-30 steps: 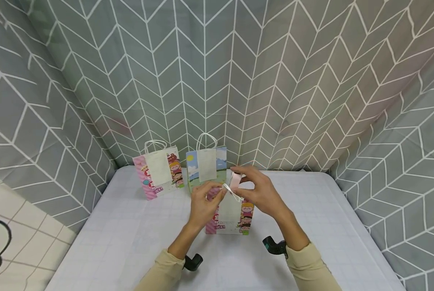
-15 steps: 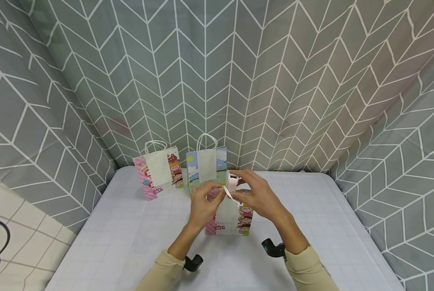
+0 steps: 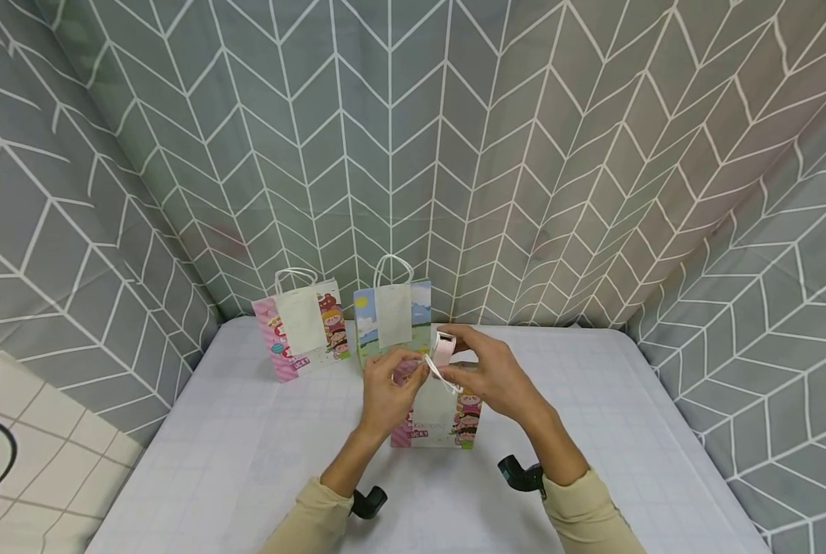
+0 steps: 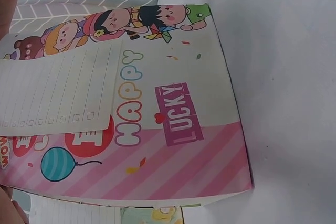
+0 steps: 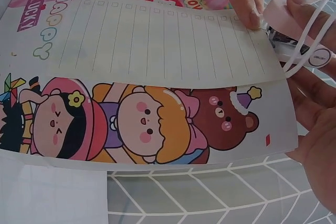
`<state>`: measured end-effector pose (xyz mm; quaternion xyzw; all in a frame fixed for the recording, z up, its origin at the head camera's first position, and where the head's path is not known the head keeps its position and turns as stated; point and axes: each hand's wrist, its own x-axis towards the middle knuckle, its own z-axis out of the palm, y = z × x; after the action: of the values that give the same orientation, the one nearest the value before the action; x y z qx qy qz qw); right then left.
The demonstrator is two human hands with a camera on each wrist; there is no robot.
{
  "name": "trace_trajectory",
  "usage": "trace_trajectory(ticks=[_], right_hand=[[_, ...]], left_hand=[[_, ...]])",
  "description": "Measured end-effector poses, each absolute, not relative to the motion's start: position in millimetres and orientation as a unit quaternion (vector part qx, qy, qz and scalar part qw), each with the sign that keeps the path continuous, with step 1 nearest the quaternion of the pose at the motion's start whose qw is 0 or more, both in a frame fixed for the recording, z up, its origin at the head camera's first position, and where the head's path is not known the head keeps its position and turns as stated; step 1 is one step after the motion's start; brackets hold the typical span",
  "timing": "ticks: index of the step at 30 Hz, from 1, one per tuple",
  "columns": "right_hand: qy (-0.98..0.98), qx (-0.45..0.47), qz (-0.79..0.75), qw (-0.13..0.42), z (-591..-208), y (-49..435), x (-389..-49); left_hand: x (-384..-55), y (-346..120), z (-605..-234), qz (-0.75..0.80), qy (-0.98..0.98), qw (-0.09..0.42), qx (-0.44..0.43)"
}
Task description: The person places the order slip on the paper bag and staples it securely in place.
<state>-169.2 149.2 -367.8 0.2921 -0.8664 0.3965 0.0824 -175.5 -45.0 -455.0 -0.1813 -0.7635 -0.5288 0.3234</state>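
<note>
A pink and white gift bag with cartoon figures and "LUCKY" on it stands on the table. Against its front lies a lined paper slip with checkboxes. My left hand pinches the slip and the bag's top edge together; its thumb lies on the slip in the right wrist view. My right hand holds a small pink stapler, whose jaws are at the slip's top edge. The white handles droop past the stapler. The left wrist view shows the bag's lower part, with the stapler out of sight.
Behind, to the left, stand a pink gift bag and a blue-green gift bag, each with a paper slip on its front and raised white handles. A white cloth covers the table. Grey patterned curtains hang around it.
Over the last second the stapler tilted more upright and shifted slightly left, toward the bag's top edge, with the right hand. The left hand kept its pinch in place.
</note>
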Motion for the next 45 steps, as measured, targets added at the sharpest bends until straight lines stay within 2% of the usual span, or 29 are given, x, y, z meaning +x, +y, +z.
trace_trajectory(ticks=[10, 21, 29, 45], right_hand=[[-0.87, 0.295, 0.392, 0.049, -365.7, 150.7, -166.0], [-0.888, 0.296, 0.349, 0.037, -365.2, 150.1, -165.6], [-0.881, 0.309, 0.356, 0.048, -367.5, 150.0, -166.8], [-0.871, 0.316, 0.371, 0.051, -369.5, 150.0, -167.6]], left_hand=[[-174.1, -43.8, -456.3, -0.529, -0.761, 0.324, -0.187], [-173.8, -44.1, -456.9, -0.53, -0.761, 0.325, -0.185], [-173.6, -44.4, -455.7, -0.535, -0.765, 0.31, -0.179], [-174.6, -44.7, -455.8, -0.535, -0.762, 0.314, -0.184]])
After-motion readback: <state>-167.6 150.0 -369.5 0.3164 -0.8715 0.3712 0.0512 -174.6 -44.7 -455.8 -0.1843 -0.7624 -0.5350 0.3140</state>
